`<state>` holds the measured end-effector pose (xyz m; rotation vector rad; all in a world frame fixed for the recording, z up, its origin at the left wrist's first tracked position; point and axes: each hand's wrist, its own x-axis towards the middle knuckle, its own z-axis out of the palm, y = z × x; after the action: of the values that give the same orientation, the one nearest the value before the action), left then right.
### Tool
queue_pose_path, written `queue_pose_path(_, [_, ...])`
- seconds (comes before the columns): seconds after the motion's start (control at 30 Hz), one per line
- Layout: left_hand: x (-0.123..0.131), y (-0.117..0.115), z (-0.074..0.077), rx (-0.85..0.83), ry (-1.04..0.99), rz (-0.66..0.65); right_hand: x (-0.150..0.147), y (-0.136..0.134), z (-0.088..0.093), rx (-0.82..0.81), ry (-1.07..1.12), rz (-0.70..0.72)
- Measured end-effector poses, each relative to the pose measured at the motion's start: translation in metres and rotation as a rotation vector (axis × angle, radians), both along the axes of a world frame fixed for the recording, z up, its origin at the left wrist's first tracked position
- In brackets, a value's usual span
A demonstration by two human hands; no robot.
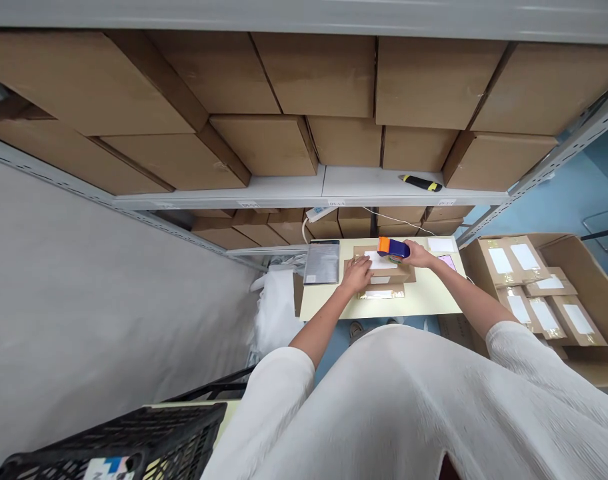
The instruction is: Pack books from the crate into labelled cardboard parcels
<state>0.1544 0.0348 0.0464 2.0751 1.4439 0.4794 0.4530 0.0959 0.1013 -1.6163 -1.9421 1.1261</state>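
Just beyond my white cloth sleeves (283, 373), the brown carton (384, 273) lies on the tabletop (329, 305) between my hands, directly under the left and slightly left of the right. On my side of it shows a strip of brown cardboard (399, 289) with a white label and shiny clear tape; whether it is a separate box, I cannot tell. My left hand (357, 275) lies unclenched on the carton's left part, fingers stretched out to the edge of a smooth white label (384, 261). My right hand (417, 255) is closed around a tape dispenser (393, 249), hard-looking, orange at one end and purple-blue at the other, set over the carton's far right part. The tabletop is pale yellow and flat, with a glossy grey packet (322, 262) to the left and a phone (447, 262) to the right. Farther off, a grey shelf (354, 180) carries a slim black-and-yellow cutter (422, 183) in front of stacked, matt brown cardboard boxes (419, 80) with straight edges.
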Motion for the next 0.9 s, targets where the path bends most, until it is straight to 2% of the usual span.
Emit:
queue_pose_path(0.1, [0.003,0.009,0.01,-0.075,-0.14,0.161,0.007,0.002,0.003,0.004,-0.102,0.062])
queue_pose_path(0.2, [0.01,0.022,0.022,-0.18,-0.41,0.394,0.013,0.001,0.007,0.01,-0.107,0.088])
queue_pose_path(0.27, [0.018,0.031,0.029,-0.298,-0.596,0.494,0.014,0.0,0.009,0.011,-0.093,0.093])
queue_pose_path(0.37, [0.032,0.038,0.039,-0.491,-0.793,0.54,0.012,-0.002,0.01,0.002,-0.077,0.099])
queue_pose_path(0.47, [0.043,0.04,0.045,-0.574,-0.885,0.566,0.011,-0.003,0.01,-0.001,-0.077,0.107])
queue_pose_path(0.7, [0.056,0.04,0.048,-0.553,-0.922,0.592,0.011,-0.003,0.005,0.024,-0.101,0.125])
queue_pose_path(0.9, [0.047,0.042,0.043,-0.475,-0.904,0.677,0.008,-0.004,0.011,0.018,-0.155,0.162])
